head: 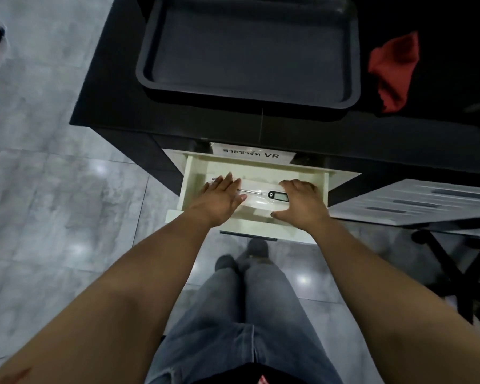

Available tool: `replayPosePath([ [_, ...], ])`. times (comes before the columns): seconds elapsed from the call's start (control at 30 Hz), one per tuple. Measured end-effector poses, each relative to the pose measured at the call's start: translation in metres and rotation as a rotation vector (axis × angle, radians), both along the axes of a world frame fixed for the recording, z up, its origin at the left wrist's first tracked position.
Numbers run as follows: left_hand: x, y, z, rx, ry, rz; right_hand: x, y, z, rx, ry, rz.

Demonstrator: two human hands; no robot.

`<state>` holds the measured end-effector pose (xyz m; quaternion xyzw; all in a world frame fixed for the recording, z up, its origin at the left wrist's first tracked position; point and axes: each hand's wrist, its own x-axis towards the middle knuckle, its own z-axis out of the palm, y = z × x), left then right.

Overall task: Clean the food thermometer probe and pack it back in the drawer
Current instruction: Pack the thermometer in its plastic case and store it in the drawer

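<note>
A cream drawer (pixel 323 187) stands pulled out under a black counter. Inside it lies the food thermometer (pixel 279 195), a black head with a grey display and a thin metal probe pointing left, inside a clear plastic package (pixel 257 202). My left hand (pixel 219 199) rests flat on the package's left end, fingers spread, covering the probe tip. My right hand (pixel 301 202) sits at the package's right end, fingers curved around it beside the thermometer head.
On the black counter (pixel 117 87) lie a dark grey tray (pixel 250 51) and a red cloth (pixel 394 70) at the right. A labelled sheet (pixel 251 153) shows above the drawer. A white slotted panel (pixel 416 202) stands to the right. My legs stand on the tiled floor.
</note>
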<state>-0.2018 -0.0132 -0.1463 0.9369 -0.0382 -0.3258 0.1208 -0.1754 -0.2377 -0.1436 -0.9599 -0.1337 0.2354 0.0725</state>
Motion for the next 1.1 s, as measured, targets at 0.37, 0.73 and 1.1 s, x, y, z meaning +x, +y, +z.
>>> replayPosePath([
  [0.37,0.028,-0.002,-0.064,0.084,0.273,0.02,0.019,0.011,-0.087,-0.044,0.131,0.038],
  [0.73,0.035,-0.007,-0.074,0.233,0.285,-0.005,0.026,0.024,-0.102,-0.126,0.243,0.04],
  [1.1,0.003,-0.008,-0.022,0.214,0.212,0.087,-0.003,0.002,-0.037,-0.1,0.211,-0.09],
])
